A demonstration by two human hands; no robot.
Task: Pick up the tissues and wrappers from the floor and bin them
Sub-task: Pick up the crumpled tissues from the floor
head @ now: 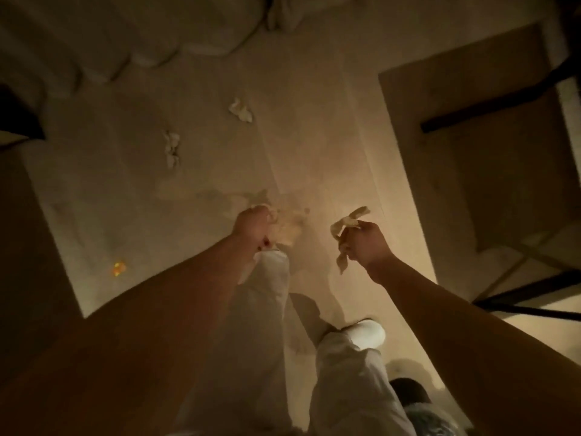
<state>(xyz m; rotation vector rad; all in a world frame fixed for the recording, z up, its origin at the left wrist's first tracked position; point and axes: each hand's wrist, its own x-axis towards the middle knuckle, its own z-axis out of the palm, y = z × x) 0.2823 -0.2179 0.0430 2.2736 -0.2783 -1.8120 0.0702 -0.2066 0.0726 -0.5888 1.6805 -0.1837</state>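
The room is dim and the view is blurred. My left hand (255, 226) is closed around a bunch of crumpled tissue (290, 225) that sticks out to its right. My right hand (366, 243) grips another crumpled tissue (345, 223), with strips of it poking out above and below the fist. Both hands hang above the pale floor. Two more crumpled tissues lie on the floor further ahead, one (241, 111) near the middle and one (172, 148) to its left. A small orange wrapper (118, 268) glints on the floor at the left.
White bedding (135, 36) hangs along the top of the view. A dark table or frame with black bars (490, 111) stands at the right. Dark furniture (28, 247) borders the left. My white trouser legs and a white shoe (367, 333) are below the hands.
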